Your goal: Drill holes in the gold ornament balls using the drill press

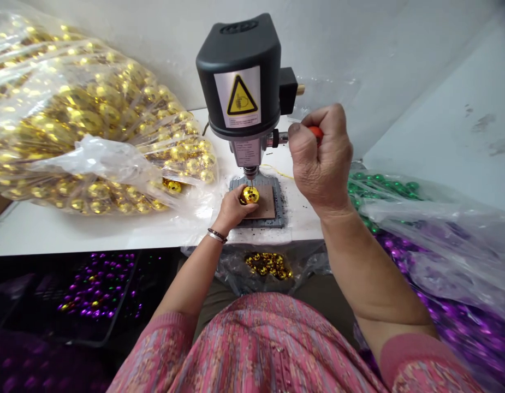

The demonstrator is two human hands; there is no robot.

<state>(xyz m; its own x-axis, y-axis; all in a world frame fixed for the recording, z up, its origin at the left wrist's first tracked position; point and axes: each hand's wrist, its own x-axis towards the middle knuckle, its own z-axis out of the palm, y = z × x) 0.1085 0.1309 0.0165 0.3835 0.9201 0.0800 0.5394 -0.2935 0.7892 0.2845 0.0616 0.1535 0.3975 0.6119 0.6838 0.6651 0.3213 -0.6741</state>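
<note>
My left hand grips a shiny gold ball between thumb and fingers, just under the bit of a black drill press. Whether the bit touches the ball or has entered it, I cannot tell. Beneath the ball is a brown board on the grey drill base, with dark crumbs scattered about. My right hand is closed round the red-knobbed feed lever at the machine's right side. A yellow hand-warning label faces me on the drill housing.
A large clear bag of gold balls fills the table's left. Green balls and purple balls lie in plastic at right. Below the table edge, gold balls rest in a bag at my lap. A dark crate with purple balls stands lower left.
</note>
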